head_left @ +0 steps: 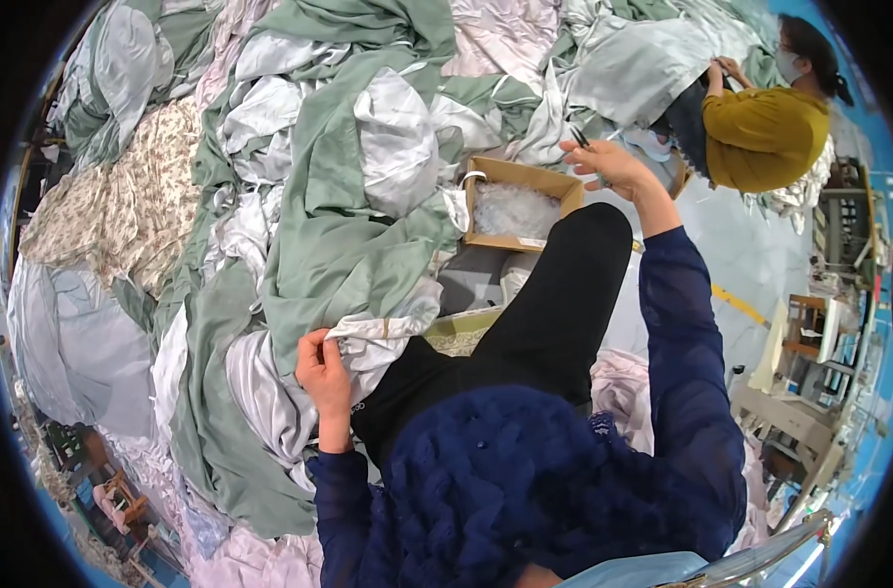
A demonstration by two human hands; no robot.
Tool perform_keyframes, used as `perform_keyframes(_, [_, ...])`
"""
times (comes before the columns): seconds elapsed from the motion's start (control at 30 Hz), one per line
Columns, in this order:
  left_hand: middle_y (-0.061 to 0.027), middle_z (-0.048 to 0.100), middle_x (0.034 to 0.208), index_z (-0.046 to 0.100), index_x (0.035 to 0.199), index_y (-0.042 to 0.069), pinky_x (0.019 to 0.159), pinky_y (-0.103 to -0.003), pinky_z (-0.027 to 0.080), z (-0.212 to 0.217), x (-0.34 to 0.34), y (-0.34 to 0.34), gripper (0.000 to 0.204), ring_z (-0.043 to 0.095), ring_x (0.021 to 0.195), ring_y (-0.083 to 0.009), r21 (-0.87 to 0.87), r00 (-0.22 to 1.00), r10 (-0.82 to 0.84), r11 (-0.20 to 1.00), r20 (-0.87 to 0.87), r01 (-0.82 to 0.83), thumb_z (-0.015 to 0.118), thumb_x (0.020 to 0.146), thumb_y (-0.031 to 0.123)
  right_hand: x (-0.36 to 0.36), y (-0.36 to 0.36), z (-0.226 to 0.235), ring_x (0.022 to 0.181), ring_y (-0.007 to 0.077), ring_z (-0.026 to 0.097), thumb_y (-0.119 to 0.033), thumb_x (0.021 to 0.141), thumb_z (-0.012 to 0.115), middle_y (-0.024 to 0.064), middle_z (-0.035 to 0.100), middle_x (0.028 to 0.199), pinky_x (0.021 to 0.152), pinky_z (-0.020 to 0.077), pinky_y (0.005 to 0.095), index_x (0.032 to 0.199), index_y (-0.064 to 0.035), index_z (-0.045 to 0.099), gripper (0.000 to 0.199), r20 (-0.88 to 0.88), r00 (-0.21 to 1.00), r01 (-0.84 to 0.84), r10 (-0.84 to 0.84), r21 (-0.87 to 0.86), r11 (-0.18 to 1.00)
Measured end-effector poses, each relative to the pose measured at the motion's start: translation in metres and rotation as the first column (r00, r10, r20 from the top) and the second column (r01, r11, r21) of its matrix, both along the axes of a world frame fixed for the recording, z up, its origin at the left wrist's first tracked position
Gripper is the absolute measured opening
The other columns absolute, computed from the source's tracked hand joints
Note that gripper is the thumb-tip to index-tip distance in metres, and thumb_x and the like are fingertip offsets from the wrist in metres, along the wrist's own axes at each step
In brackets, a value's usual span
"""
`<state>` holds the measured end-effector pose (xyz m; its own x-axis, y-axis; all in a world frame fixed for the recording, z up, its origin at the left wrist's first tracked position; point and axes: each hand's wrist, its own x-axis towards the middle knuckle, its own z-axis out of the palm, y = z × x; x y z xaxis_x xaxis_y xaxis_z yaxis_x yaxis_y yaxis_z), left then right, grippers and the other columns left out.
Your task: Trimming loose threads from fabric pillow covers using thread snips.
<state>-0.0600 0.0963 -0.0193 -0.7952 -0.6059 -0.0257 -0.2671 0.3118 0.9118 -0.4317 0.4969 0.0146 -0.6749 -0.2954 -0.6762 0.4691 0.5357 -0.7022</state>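
Observation:
My left hand (324, 377) pinches the edge of a white fabric piece (393, 328) beside my left thigh. This piece lies against a large sage-green cloth (339, 235) that spreads over the pile. My right hand (613, 169) is raised beyond my right knee, its fingers closed around small dark thread snips (580, 137). The snips' tips point up and left, apart from any fabric. Below and left of that hand stands an open cardboard box (569, 209) of whitish, crumpled scraps.
Heaped green, white and floral fabric (123, 196) fills the left and far side. At the upper right a person in a mustard top (775, 142) handles cloth. Sewing machines (809, 328) line the right edge. Pink fabric (623, 392) lies by my right hip.

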Motion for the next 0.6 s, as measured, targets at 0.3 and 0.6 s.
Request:
perform_keyframes(0.3, [-0.0009, 0.056, 0.081, 0.058, 0.09, -0.001, 0.068, -0.022, 0.042, 0.007, -0.013, 0.0, 0.006, 0.049, 0.073, -0.0073, -0.06, 0.995, -0.041, 0.997, 0.086, 0.046, 0.057, 0.094, 0.004, 0.002, 0.013, -0.036, 0.077, 0.0157, 0.064, -0.017, 0.093, 0.058, 0.0045, 0.072, 0.088, 0.074, 0.0487, 0.0281, 0.11, -0.0028, 0.066, 0.025, -0.463, 0.871, -0.127, 0.164, 0.109, 0.986])
perform_keyframes(0.6, [-0.0003, 0.053, 0.071, 0.058, 0.086, 0.0, 0.058, -0.023, 0.04, 0.003, -0.013, 0.002, 0.008, 0.046, 0.062, -0.0067, -0.11, 1.0, -0.01, 0.994, -0.015, 0.009, 0.061, 0.091, 0.006, 0.026, -0.002, -0.039, 0.078, 0.0209, 0.065, -0.008, 0.075, 0.074, 0.0114, 0.067, 0.083, 0.07, 0.0487, 0.0308, 0.087, -0.0036, 0.065, 0.016, -0.708, 0.578, -0.027, 0.406, 0.481, 0.876])
